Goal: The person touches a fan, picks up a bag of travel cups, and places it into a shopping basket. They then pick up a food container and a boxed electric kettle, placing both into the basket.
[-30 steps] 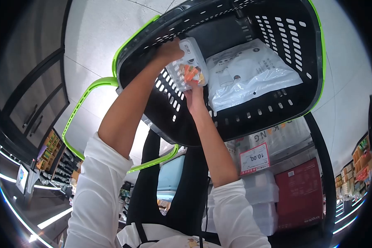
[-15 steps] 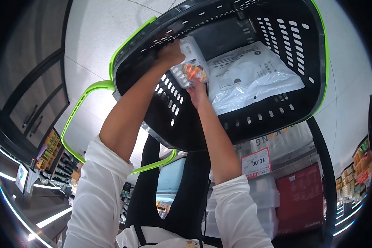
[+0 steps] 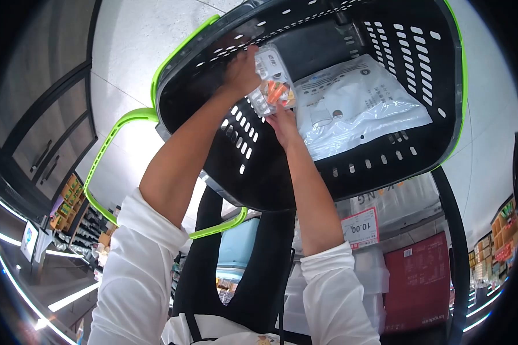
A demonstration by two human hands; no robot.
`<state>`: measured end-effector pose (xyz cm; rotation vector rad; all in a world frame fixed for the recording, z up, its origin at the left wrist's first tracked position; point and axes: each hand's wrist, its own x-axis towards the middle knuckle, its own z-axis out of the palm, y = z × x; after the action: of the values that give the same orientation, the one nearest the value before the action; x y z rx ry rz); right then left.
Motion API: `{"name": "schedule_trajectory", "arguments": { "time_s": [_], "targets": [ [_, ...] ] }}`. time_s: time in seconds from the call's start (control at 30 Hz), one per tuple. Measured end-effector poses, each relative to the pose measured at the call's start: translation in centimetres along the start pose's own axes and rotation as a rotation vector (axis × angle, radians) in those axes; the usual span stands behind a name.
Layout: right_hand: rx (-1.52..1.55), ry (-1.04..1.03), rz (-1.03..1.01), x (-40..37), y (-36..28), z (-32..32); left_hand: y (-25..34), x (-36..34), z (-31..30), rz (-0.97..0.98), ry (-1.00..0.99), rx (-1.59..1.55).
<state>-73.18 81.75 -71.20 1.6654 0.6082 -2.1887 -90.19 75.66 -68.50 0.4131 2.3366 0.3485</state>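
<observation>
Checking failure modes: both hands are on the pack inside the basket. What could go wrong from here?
1. The pack is held only at its edges, with the left hand at the top and the right hand at the bottom. It might slip into the basket.
2. It is tilted right beside the bag, so it could land on it.

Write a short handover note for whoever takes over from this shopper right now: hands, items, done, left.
Left hand: grips the top of the clear pack with orange contents.
Right hand: holds its lower edge.
The pack is inside the black basket, tilted, beside the white bag lying on the basket floor.
Done: pack is past the rim.
Left: probably set it down and let go.
</observation>
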Motion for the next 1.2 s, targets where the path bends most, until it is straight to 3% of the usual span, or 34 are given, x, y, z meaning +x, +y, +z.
{"name": "schedule_trajectory", "arguments": {
  "time_s": [0.2, 0.67, 0.83, 1.0, 1.07, 1.2],
  "targets": [
    [-0.107, 0.013, 0.038, -0.9, -1.1, -0.6, -1.4, 0.0, -0.8, 0.079, -0.176, -0.005],
    [0.007, -0.103, 0.114, -0.9, -1.3, -0.7, -0.8, -1.4, -0.5, 0.273, -0.017, 0.207],
    [-0.085, -0.015, 0.053, -0.5, -0.5, -0.6, -0.6, -2.5, -0.7, 0.310, -0.023, 0.356],
    [-0.113, -0.067, 0.097, -0.8, -1.0, -1.1, -0.7, -2.5, -0.4, 0.287, -0.064, 0.447],
    [-0.308, -0.080, 0.059, -1.1, -1.1, -1.1, -1.1, -2.5, -0.4, 0.314, -0.053, 0.491],
    [-0.403, -0.023, 0.060, -1.2, -1.2, -1.3, -0.7, -2.5, -0.7, 0.272, -0.126, 0.446]
  ]
}}
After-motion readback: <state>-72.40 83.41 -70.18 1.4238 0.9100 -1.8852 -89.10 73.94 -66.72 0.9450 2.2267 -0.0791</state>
